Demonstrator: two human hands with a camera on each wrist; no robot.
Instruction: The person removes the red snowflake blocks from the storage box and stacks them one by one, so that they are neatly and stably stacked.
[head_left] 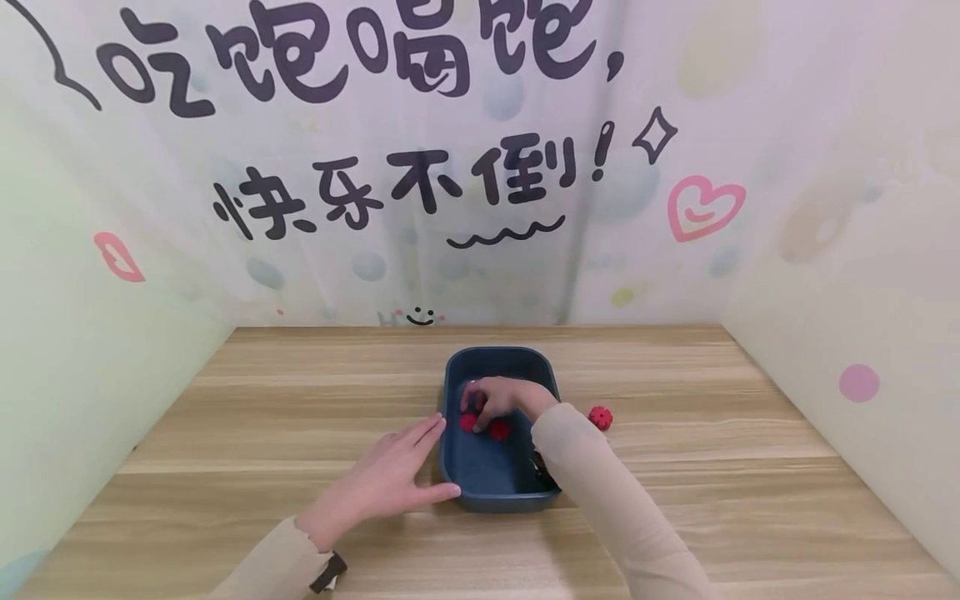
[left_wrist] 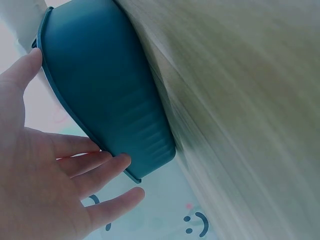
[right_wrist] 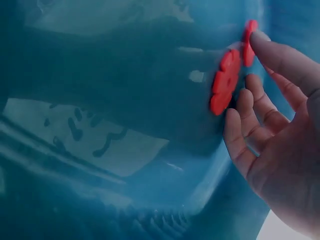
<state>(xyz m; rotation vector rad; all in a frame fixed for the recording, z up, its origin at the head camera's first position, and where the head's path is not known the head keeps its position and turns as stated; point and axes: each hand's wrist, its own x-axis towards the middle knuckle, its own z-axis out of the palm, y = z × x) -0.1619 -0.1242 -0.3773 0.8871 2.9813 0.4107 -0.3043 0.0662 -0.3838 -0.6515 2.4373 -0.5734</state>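
Note:
A deep blue rectangular bin (head_left: 480, 471) stands on the table. My right hand (head_left: 497, 397) reaches down inside it, pinching a red flower-shaped piece (right_wrist: 248, 47) between thumb and fingers; the far fingertips are partly hidden. Beside that piece, a second red flower-shaped piece (right_wrist: 225, 82) lies on the bin floor. Along the bin's left side, my left hand (head_left: 386, 473) is spread, its thumb and fingertips touching the rim, as the left wrist view also shows. A third red flower-shaped piece (head_left: 600, 417) sits on the table, right of the bin.
The wooden table (head_left: 300, 392) extends around the bin, with a printed curtain (head_left: 420, 275) behind it. Pale walls flank both sides. A small dark object, perhaps a strap (head_left: 542, 467), shows beside my right sleeve over the bin's edge.

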